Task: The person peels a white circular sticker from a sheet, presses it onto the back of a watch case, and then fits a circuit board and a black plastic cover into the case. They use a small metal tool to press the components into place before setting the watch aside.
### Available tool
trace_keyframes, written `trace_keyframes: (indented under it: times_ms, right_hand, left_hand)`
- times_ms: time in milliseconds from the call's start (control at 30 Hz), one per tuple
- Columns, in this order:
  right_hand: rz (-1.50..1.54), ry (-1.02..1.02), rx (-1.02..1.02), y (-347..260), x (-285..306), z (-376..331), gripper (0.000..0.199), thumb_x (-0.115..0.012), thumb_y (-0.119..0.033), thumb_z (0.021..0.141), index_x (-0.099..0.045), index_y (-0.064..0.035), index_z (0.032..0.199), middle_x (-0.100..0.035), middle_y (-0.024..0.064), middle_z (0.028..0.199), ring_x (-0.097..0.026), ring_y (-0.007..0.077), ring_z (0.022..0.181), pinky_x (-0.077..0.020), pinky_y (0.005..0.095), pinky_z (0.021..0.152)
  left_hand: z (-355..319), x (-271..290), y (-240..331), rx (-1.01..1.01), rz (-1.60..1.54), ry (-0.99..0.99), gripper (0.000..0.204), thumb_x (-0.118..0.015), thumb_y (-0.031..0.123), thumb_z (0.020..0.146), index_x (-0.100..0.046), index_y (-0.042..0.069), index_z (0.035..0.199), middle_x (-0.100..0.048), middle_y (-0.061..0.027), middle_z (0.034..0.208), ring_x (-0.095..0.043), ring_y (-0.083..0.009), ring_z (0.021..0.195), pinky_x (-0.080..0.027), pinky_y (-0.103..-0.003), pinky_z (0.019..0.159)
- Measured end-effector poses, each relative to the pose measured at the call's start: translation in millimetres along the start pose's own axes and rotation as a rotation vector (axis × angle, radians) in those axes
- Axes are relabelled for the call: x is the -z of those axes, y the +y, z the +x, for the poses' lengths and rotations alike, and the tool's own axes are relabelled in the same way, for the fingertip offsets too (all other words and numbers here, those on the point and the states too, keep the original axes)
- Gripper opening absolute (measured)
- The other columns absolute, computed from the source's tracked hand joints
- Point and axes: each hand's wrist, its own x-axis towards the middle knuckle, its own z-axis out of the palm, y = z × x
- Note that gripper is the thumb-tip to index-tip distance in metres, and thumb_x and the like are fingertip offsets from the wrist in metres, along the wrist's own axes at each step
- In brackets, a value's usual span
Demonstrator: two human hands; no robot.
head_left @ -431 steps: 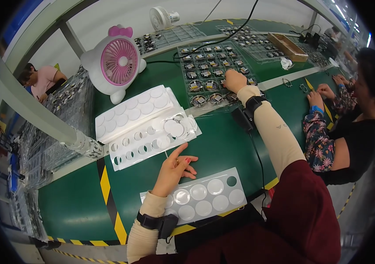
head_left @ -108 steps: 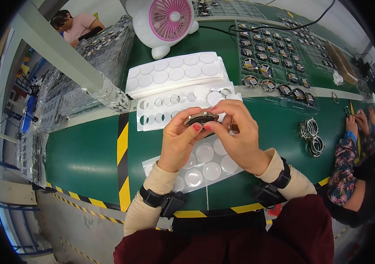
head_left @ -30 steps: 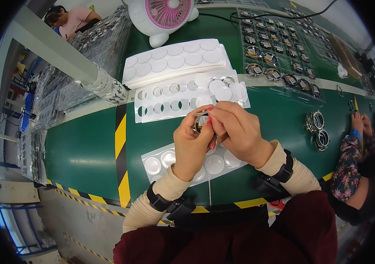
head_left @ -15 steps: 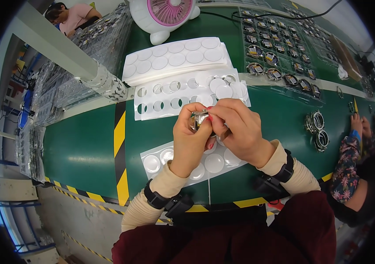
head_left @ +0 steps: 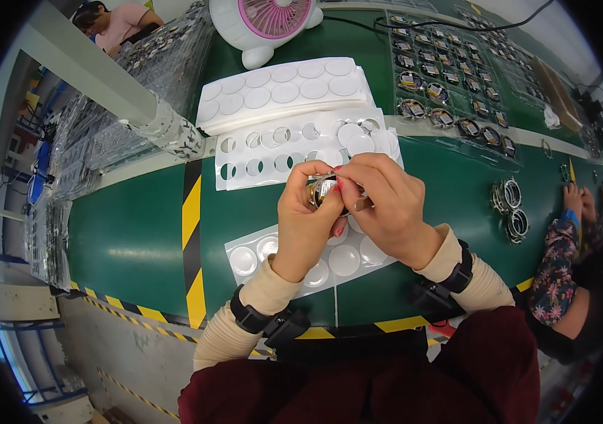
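While the left hand [head_left: 306,225] pinches the small round part [head_left: 324,188] mid-frame and the right hand [head_left: 392,205] pinches its edge, I judge it light, stiff, perhaps fragile, best held by its rim.

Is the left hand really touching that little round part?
Touching. The head view shows the left hand holding the round part between its thumb and fingers.

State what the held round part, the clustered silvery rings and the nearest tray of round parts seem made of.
Held round part: its rim looks like polished metal, shining silver, though much is covered.
Silvery rings: probably metal, glossy, given their bright glints.
Tray: apparently thin clear plastic, shiny; the green table shows through.
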Motion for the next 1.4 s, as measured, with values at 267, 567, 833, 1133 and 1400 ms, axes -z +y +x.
trace_keyframes:
  times_ms: [267,567,833,1133,1400]
  right_hand:
    - [0.001,-0.019,-0.055,1,0,1,0.018,-0.065,0.002,0.069,-0.058,-0.0020,0.085,-0.057,0.0077,0.080,-0.057,0.0172,0.060,-0.0447,0.0239,0.044]
    - [0.206,-0.438,-0.072,3,18,21,0.050,-0.075,-0.019,0.062,-0.055,-0.0023,0.105,-0.052,0.0094,0.100,-0.060,0.0181,0.066,-0.0503,0.0240,0.052]
    - [0.163,-0.529,-0.064,10,20,21,0.058,-0.076,-0.020,0.061,-0.052,-0.0028,0.110,-0.050,0.0085,0.102,-0.061,0.0162,0.065,-0.0505,0.0236,0.053]
    - [0.175,-0.489,-0.023,11,16,16,0.051,-0.074,-0.011,0.061,-0.053,-0.0023,0.107,-0.051,0.0082,0.101,-0.062,0.0140,0.060,-0.0483,0.0227,0.051]
    - [0.049,-0.437,0.058,9,14,13,0.052,-0.075,-0.012,0.058,-0.054,-0.0035,0.105,-0.053,0.0065,0.099,-0.060,0.0143,0.059,-0.0472,0.0230,0.050]
  left_hand:
    - [-1,-2,1,0.019,0.017,0.029,0.027,-0.048,-0.001,0.083,-0.042,0.003,0.108,-0.052,-0.0026,0.069,-0.045,-0.0053,0.046,-0.032,-0.019,0.037]
    - [7,10,2,0.014,-0.053,0.093,0.014,-0.049,0.002,0.083,-0.051,-0.001,0.097,-0.054,-0.0006,0.072,-0.043,-0.0028,0.048,-0.032,-0.017,0.039]
    - [8,8,-3,0.028,0.005,0.128,0.014,-0.048,0.004,0.084,-0.053,0.000,0.097,-0.054,0.0004,0.070,-0.040,-0.0011,0.047,-0.029,-0.016,0.039]
    - [6,10,-1,0.051,0.053,0.127,0.012,-0.051,0.005,0.082,-0.054,0.001,0.093,-0.053,0.0014,0.070,-0.040,-0.0002,0.052,-0.029,-0.016,0.042]
    - [7,6,-2,0.060,0.053,0.150,0.012,-0.052,0.007,0.081,-0.054,0.001,0.091,-0.053,0.0010,0.071,-0.042,-0.0010,0.054,-0.031,-0.016,0.043]
